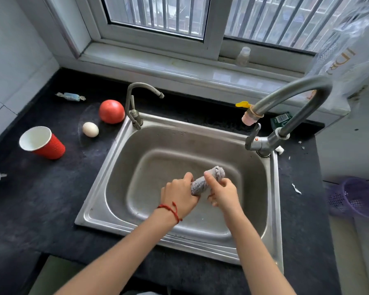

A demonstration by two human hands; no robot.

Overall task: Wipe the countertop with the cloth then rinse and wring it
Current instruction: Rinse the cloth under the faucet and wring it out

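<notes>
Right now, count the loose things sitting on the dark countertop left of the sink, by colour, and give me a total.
Red: 2, tomato and paper cup
White: 1, egg
Pale blue: 1, wrapped candy
Total: 4
The pale item at the left frame edge is cut off, so it is not counted.

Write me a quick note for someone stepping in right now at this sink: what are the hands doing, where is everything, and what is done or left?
Left hand grips one end of the grey cloth; right hand grips the other. The cloth is twisted into a tight roll, held above the basin of the sink. No water shows running from the big faucet.
Done: wringing is under way. Whether the countertop was wiped and the cloth rinsed cannot be told from this view.
Left: finish the wring.
</notes>
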